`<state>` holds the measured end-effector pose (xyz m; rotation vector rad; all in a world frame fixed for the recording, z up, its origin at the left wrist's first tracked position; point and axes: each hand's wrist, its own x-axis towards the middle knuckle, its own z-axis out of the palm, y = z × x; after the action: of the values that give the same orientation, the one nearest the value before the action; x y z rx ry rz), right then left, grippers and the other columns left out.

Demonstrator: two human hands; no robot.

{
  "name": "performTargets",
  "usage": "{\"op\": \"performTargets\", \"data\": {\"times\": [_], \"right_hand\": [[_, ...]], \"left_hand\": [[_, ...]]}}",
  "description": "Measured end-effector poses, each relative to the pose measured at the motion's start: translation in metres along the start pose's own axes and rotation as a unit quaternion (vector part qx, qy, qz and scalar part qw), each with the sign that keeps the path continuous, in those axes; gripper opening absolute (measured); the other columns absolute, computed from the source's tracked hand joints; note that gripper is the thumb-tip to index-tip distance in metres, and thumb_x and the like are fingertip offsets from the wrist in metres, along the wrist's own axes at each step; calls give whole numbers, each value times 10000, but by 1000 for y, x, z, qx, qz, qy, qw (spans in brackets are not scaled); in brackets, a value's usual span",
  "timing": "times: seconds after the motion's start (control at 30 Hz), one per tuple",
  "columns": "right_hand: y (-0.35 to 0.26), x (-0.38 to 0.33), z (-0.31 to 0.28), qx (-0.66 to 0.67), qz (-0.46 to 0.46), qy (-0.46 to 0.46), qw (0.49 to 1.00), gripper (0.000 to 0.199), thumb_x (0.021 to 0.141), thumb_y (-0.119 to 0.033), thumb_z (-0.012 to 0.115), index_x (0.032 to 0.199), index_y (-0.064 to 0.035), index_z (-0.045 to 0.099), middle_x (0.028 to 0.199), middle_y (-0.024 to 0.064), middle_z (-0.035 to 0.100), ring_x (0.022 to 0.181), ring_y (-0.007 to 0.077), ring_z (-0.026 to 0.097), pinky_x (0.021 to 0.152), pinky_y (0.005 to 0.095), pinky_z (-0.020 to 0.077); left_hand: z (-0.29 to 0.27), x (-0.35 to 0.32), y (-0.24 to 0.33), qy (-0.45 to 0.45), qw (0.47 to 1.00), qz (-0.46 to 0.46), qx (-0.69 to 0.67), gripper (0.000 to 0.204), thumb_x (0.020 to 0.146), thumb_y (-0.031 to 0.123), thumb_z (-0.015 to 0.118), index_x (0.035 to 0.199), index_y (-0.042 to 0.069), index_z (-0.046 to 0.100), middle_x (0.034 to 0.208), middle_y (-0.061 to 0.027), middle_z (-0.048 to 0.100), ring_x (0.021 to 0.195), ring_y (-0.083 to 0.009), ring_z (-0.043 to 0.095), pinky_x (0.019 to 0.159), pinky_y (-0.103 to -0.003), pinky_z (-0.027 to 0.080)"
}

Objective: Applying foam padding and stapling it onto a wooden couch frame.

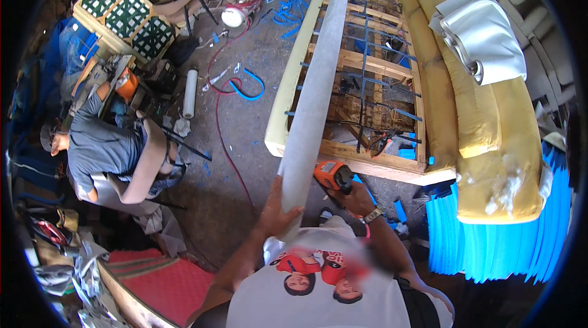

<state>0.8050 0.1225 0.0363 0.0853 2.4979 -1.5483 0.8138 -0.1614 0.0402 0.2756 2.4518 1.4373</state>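
Observation:
A long, light grey, fabric-covered rail (318, 77) runs from my waist up along the left side of a wooden sofa frame (367, 61). My left hand (280, 210) is closed around its near end, thumb across the top. Just right of the rail, my right hand (355, 199) grips an orange and black staple gun (334, 175), its nose toward the rail. Whether the nose touches the rail I cannot tell. Black webbing straps cross the frame, and a pale yellow padded edge (297, 74) borders its left side.
Yellow foam cushions (496, 126) topped with folded white material (481, 37) lie right, over blue foam sheets (496, 236). A red hose (222, 138) crosses the floor. Left, a seated person (113, 144) works near a webbed frame (125, 15). A red panel (159, 285) lies near left.

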Motion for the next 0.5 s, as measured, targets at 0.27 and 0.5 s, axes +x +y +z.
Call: {"op": "performTargets", "data": {"times": [0.27, 0.5], "right_hand": [[-54, -38, 53, -40, 150, 87, 984, 395, 879, -385, 781, 1114, -70, 741, 863, 111, 744, 786, 198, 693, 761, 393, 552], [-86, -75, 106, 6, 143, 105, 984, 355, 912, -373, 758, 987, -30, 706, 671, 34, 650, 572, 127, 612, 514, 325, 487]], "left_hand": [[-11, 8, -11, -16, 977, 187, 102, 918, 919, 332, 631, 1573, -81, 137, 1640, -315, 114, 1536, -450, 128, 1246, -501, 137], [-25, 14, -30, 7, 976, 212, 46, 869, 936, 258, 616, 1564, -100, 134, 1632, -345, 77, 1536, -474, 88, 1255, -477, 135]]}}
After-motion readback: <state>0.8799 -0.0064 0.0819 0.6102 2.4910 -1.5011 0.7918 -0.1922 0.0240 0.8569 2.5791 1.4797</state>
